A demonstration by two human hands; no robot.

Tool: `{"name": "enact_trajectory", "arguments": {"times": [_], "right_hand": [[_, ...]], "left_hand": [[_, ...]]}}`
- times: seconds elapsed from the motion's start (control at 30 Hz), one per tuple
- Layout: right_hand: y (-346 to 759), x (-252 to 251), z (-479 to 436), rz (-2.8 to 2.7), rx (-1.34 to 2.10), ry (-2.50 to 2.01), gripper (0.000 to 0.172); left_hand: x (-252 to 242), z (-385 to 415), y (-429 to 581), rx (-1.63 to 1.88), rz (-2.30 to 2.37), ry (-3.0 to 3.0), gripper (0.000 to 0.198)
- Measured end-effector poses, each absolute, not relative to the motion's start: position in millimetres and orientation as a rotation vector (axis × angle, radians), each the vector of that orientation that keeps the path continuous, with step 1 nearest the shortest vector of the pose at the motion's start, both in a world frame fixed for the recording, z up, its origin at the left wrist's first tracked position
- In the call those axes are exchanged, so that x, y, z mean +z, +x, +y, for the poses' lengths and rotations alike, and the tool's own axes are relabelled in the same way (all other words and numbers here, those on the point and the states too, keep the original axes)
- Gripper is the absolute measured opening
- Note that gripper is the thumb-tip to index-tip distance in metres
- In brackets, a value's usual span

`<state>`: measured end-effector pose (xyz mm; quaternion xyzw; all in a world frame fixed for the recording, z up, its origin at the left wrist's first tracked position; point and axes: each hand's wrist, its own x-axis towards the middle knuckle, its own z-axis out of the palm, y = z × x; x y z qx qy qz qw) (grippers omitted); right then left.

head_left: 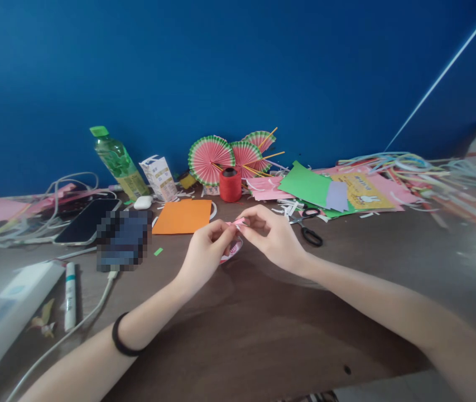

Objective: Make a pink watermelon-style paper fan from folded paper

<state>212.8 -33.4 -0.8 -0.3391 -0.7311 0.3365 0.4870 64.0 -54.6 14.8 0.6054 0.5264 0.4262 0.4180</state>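
Note:
My left hand (205, 251) and my right hand (272, 235) meet over the middle of the brown table (263, 335). Both pinch a small folded pink paper piece (238, 223) between their fingertips. Under the hands lies a small round pink-and-white thing (232, 249), partly hidden. A black band circles my left wrist. Black-handled scissors (309, 226) lie just right of my right hand. An orange paper sheet (183, 216) lies just beyond my left hand.
Along the blue wall stand a green bottle (117, 162), a small carton (159, 177), a red thread spool (230, 185) and pink paper fans (211, 159). Green and pink sheets (307, 185) and paper strips pile at right. Phones (87, 221), cables and a white pen (70, 296) lie left.

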Motion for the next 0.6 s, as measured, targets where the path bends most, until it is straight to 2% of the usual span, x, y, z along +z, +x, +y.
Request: {"name": "enact_trajectory", "arguments": {"times": [0.6], "right_hand": [[215.2,-0.2,-33.1,-1.791,0.922,-0.766,0.013]], "left_hand": [[10.2,-52.3,61.5,1.087,1.367,1.573,0.038]]}}
